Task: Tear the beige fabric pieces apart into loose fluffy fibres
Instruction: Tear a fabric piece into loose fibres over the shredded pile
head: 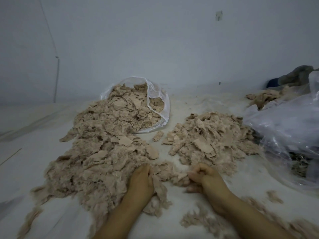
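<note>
No legible text.
We find no lettering, labels, brands or numbers to read on the clear plastic bag [158, 107], nor on anything beside or behind it.

two fabric heaps [103, 152] [210, 140], two plastic bags [160, 99] [284, 121] (one spilling), two hands [140, 180] [205, 176].

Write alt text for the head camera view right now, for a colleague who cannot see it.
Two bare hands work a clump of beige fabric on a pale surface: the left hand grips the near edge of the large fibre pile, the right hand pinches a fabric piece. A smaller pile lies right, an open clear bag of scraps behind.
</note>
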{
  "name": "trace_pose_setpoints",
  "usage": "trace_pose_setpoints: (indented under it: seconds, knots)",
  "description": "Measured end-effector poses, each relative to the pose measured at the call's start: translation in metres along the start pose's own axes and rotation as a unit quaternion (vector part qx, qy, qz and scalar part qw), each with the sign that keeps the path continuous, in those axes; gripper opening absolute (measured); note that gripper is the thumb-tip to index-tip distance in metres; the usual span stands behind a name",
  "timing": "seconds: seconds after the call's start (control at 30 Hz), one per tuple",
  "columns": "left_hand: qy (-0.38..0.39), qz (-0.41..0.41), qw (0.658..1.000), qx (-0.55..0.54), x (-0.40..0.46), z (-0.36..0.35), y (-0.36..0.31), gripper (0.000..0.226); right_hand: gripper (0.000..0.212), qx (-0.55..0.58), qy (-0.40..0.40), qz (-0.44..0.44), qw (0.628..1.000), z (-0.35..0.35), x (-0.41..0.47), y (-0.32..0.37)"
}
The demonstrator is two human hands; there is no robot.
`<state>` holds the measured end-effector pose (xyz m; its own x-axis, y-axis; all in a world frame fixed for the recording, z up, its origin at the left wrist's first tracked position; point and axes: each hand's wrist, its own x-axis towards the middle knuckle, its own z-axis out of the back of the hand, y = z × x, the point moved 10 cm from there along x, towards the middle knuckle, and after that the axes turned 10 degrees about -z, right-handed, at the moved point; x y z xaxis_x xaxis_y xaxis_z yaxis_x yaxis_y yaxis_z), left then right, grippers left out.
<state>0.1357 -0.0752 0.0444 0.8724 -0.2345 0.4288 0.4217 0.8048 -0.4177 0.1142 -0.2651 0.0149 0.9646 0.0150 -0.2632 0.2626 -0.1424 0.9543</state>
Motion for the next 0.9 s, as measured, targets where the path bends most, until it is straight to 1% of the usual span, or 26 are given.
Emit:
trace_pose_setpoints:
  seconds: [0.07, 0.1, 0.13, 0.17, 0.23, 0.27, 0.3, 0.33, 0.37, 0.47, 0.57, 0.63, 0.67, 0.7, 0.77, 0.8, 0.83, 0.9]
  knots:
    - [-0.020, -0.004, 0.998, -0.058, 0.001, 0.004, -0.004, 0.014, 0.030, 0.027, 0.014, 0.003, 1.000, 0.002, -0.003, 0.002]
    - [-0.030, -0.007, 0.994, -0.101, 0.002, 0.006, -0.008, 0.014, 0.030, 0.024, 0.014, 0.011, 1.000, 0.001, -0.004, 0.004]
    - [-0.028, -0.022, 0.990, -0.136, 0.004, 0.008, -0.015, 0.021, 0.027, 0.020, 0.012, 0.022, 0.999, -0.001, -0.004, 0.005]
    - [0.005, -0.039, 0.985, -0.168, 0.007, 0.005, -0.025, 0.029, 0.024, 0.020, 0.011, 0.034, 0.999, -0.003, -0.005, 0.008]
    - [0.102, -0.054, 0.968, -0.222, 0.007, -0.015, -0.044, 0.043, 0.018, 0.029, 0.011, 0.054, 0.998, -0.007, -0.006, 0.011]
    - [0.133, -0.062, 0.962, -0.230, 0.006, -0.024, -0.050, 0.043, 0.015, 0.031, 0.006, 0.060, 0.998, -0.008, -0.007, 0.012]
    - [0.142, -0.074, 0.961, -0.227, 0.004, -0.030, -0.054, 0.033, 0.013, 0.029, -0.002, 0.065, 0.997, -0.007, -0.008, 0.013]
    - [0.127, -0.081, 0.963, -0.221, 0.005, -0.031, -0.054, 0.019, 0.013, 0.023, -0.013, 0.069, 0.997, -0.005, -0.009, 0.014]
    - [0.107, -0.078, 0.964, -0.230, 0.005, -0.030, -0.052, 0.011, 0.015, 0.014, -0.025, 0.070, 0.997, -0.002, -0.009, 0.014]
    - [0.038, -0.038, 0.965, -0.255, 0.007, -0.023, -0.037, 0.029, 0.019, -0.007, -0.045, 0.062, 0.997, 0.001, -0.008, 0.010]
    - [-0.021, 0.018, 0.964, -0.264, 0.006, -0.016, -0.024, 0.038, 0.020, 0.024, -0.041, 0.049, 0.998, 0.000, -0.007, 0.008]
    - [-0.054, 0.055, 0.962, -0.263, 0.003, -0.009, -0.013, 0.037, 0.019, 0.065, -0.053, 0.055, 0.995, 0.007, -0.009, 0.013]
    - [-0.070, 0.061, 0.963, -0.254, 0.003, -0.004, -0.008, 0.033, 0.018, 0.083, -0.057, 0.058, 0.993, 0.010, -0.010, 0.015]
    - [-0.079, 0.050, 0.964, -0.251, 0.003, 0.000, -0.009, 0.027, 0.017, 0.090, -0.056, 0.062, 0.992, 0.013, -0.011, 0.016]
    - [-0.064, 0.025, 0.955, -0.290, 0.001, 0.000, -0.021, 0.008, 0.013, 0.064, -0.043, 0.068, 0.995, 0.009, -0.014, 0.017]
    - [-0.044, 0.028, 0.944, -0.327, 0.000, -0.005, -0.028, 0.014, 0.011, 0.048, -0.029, 0.070, 0.996, 0.002, -0.017, 0.017]
    - [-0.027, 0.031, 0.926, -0.375, -0.001, -0.010, -0.037, 0.018, 0.009, 0.038, -0.010, 0.076, 0.996, -0.006, -0.019, 0.018]
    - [-0.016, 0.030, 0.904, -0.427, -0.001, -0.013, -0.051, 0.011, 0.012, 0.041, 0.017, 0.092, 0.995, -0.018, -0.023, 0.021]
